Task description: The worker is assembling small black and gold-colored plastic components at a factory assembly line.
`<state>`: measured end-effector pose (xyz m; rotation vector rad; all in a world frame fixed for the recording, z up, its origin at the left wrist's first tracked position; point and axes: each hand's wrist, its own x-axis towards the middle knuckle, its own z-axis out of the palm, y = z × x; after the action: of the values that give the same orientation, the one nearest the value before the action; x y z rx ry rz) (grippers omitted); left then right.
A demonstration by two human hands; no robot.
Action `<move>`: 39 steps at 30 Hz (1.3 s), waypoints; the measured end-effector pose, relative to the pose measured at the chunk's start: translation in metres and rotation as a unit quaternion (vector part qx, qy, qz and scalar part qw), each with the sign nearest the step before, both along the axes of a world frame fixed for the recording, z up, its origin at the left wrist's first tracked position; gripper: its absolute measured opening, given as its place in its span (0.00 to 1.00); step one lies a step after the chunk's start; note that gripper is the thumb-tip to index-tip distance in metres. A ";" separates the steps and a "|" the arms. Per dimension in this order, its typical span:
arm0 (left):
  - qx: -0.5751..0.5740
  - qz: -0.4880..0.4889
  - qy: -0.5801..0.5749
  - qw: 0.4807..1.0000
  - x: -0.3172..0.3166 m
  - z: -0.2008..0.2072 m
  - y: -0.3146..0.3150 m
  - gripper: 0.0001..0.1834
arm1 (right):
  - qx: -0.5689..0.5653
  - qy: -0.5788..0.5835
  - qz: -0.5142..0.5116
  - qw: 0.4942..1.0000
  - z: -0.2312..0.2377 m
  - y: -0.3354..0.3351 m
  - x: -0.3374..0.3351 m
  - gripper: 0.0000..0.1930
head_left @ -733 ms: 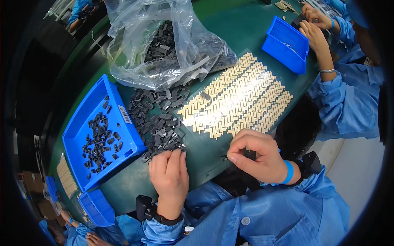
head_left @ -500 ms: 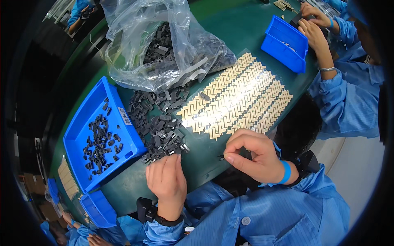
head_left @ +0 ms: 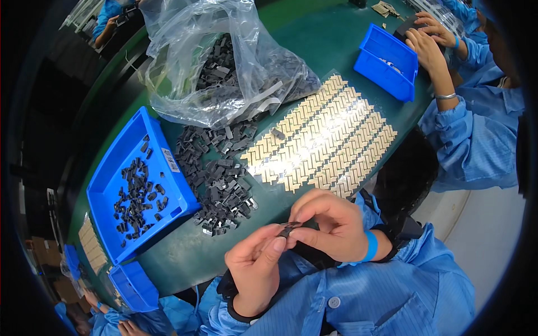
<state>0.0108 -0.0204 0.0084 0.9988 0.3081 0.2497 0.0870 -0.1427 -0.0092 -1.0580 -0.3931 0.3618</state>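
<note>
- My left hand [head_left: 253,278] is no longer hovering at the pile of dark parts [head_left: 224,193]; it is now meeting my right hand [head_left: 335,231].
- Both hands are pinching, thumbs against fingertips, a small dark part [head_left: 288,229] near the green table's [head_left: 185,246] edge.
- My fingers are partly covering it, so it may be two pieces.

Glare whitens the middle of the patterned sheet [head_left: 322,136]; dark vignetting rings the fisheye view (edges bend there).
</note>
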 end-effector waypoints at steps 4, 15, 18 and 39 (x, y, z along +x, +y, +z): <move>-0.210 -0.088 0.070 0.971 -0.005 0.000 0.005 0.12 | -0.041 -0.137 -0.030 0.989 -0.005 -0.005 0.003 0.10; -0.234 -0.136 0.090 0.959 -0.012 -0.016 0.006 0.15 | -0.050 -0.333 -0.016 0.942 -0.016 -0.008 0.010 0.13; -0.187 -0.118 0.080 0.972 -0.011 -0.017 0.006 0.15 | -0.004 -0.204 0.005 0.979 -0.017 -0.009 0.003 0.09; 0.027 0.004 0.003 1.000 -0.003 -0.028 -0.012 0.13 | 0.099 0.117 0.069 0.986 -0.025 -0.003 -0.005 0.05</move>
<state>0.0079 -0.0325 -0.0196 1.0514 0.3126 0.2644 0.0815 -0.1457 -0.0346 -0.7854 -0.2860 0.5524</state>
